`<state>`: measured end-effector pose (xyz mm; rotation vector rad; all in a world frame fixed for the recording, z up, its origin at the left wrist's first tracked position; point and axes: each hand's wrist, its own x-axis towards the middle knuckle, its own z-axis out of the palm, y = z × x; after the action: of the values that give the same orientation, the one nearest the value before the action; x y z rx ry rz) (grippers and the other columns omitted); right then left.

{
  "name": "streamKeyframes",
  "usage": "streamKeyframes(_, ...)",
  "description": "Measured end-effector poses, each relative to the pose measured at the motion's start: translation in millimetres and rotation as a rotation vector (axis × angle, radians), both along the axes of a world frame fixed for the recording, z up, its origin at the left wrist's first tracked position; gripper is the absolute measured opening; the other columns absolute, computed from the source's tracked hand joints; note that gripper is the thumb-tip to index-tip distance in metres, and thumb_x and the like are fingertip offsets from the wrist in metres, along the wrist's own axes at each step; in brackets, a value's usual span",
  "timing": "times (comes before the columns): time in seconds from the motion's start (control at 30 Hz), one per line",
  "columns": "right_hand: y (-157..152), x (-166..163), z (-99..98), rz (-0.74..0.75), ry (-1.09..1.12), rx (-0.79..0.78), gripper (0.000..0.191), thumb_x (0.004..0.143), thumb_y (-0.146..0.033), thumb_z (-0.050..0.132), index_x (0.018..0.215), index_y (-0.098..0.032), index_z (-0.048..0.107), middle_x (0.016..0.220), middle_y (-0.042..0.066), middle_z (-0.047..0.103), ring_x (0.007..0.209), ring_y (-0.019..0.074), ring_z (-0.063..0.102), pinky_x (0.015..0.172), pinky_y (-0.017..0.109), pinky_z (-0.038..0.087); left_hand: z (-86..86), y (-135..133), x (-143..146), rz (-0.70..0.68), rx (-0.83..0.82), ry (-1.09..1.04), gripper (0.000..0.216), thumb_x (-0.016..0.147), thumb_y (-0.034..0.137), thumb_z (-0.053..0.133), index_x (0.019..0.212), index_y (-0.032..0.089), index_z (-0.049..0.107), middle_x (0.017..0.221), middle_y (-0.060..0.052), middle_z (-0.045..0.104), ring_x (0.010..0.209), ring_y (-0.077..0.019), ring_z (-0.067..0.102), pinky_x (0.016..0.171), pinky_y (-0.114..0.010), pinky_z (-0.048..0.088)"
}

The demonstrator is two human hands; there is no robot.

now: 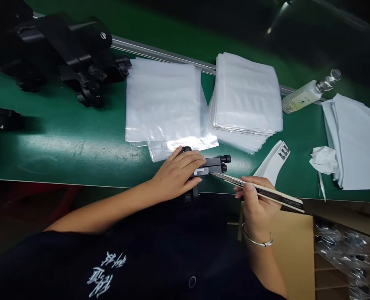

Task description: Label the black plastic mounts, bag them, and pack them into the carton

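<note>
My left hand (pixel 178 173) lies over a black device (pixel 214 164) near the table's front edge, its fingers closed around the body and holding it down. The device has two small knobs at its right end and a pale label (pixel 201 171) on its side. My right hand (pixel 256 200) is closed around a cream utility knife (pixel 275 196), held slantwise. The thin blade points left, and its tip meets the device's side beside the label. A white strip (pixel 271 162) with black printed marks lies just behind my right hand.
Two stacks of clear plastic bags, a left stack (pixel 164 100) and a right stack (pixel 249 96), lie behind. Black devices (pixel 88 54) stand at the left. Rightward are a pump bottle (pixel 303 96), crumpled tissue (pixel 324 160) and white sheets (pixel 360 141). Below is a cardboard box (pixel 293 250).
</note>
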<state>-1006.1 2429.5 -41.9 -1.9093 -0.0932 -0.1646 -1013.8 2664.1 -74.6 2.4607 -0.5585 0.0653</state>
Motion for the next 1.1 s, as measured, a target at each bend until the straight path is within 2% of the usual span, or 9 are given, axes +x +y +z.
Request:
streamKeyframes(0.13, 0, 1, -0.5, -0.010, 0.024, -0.019, 0.009, 0.089, -0.032, 0.065, 0.090, -0.025, 0.070, 0.067, -0.001, 0.064, 0.051, 0.0133, 0.061, 0.046, 0.027, 0.050, -0.5, 0, 0, 0.003, -0.016, 0.012, 0.039, 0.094, 0.029, 0.052, 0.132, 0.019, 0.056, 0.131, -0.013, 0.064, 0.132, -0.0302, 0.052, 0.118, -0.059, 0.028)
streamKeyframes(0.43, 5, -6, -1.1, -0.022, -0.012, -0.062, 0.008, 0.088, -0.030, 0.067, 0.091, -0.024, 0.070, 0.067, -0.001, 0.067, 0.051, 0.0140, 0.062, 0.048, 0.028, 0.052, -1.6, 0, 0, -0.003, -0.022, -0.015, 0.039, 0.095, 0.030, 0.052, 0.132, 0.017, 0.056, 0.130, -0.014, 0.064, 0.131, -0.0304, 0.052, 0.117, -0.058, 0.029)
streamKeyframes(0.6, 5, 0, -8.9, -0.048, 0.113, 0.084, 0.015, 0.087, -0.036, 0.067, 0.088, -0.022, 0.067, 0.062, -0.002, 0.066, 0.046, 0.0128, 0.060, 0.043, 0.026, 0.049, -1.4, 0, 0, 0.003, -0.029, 0.007, 0.039, 0.095, 0.030, 0.052, 0.132, 0.018, 0.057, 0.130, -0.013, 0.064, 0.131, -0.0305, 0.053, 0.118, -0.059, 0.028)
streamKeyframes(0.8, 4, 9, -19.5, -0.061, 0.215, 0.264, 0.020, 0.086, -0.039, 0.068, 0.085, -0.019, 0.064, 0.057, -0.004, 0.066, 0.042, 0.0113, 0.059, 0.045, 0.025, 0.050, 3.2, -2, 2, 0.015, -0.016, 0.012, 0.036, 0.095, 0.031, 0.053, 0.129, 0.018, 0.057, 0.128, -0.013, 0.065, 0.130, -0.0299, 0.053, 0.117, -0.058, 0.030)
streamKeyframes(0.93, 6, 12, -20.9, -0.069, 0.251, 0.319, 0.020, 0.086, -0.038, 0.067, 0.086, -0.019, 0.064, 0.056, -0.004, 0.065, 0.044, 0.0121, 0.061, 0.047, 0.025, 0.052, 8.2, -9, 8, 0.049, 0.002, 0.030, 0.031, 0.094, 0.033, 0.057, 0.120, 0.017, 0.058, 0.119, -0.012, 0.068, 0.125, -0.0299, 0.057, 0.115, -0.057, 0.033)
streamKeyframes(1.1, 8, 14, -18.9, -0.075, 0.270, 0.340, 0.021, 0.084, -0.039, 0.070, 0.086, -0.019, 0.065, 0.057, -0.003, 0.067, 0.043, 0.0121, 0.062, 0.047, 0.025, 0.053, 10.2, -17, 14, 0.070, 0.012, 0.041, 0.025, 0.092, 0.033, 0.060, 0.111, 0.017, 0.057, 0.110, -0.011, 0.069, 0.108, -0.0270, 0.065, 0.114, -0.062, 0.031)
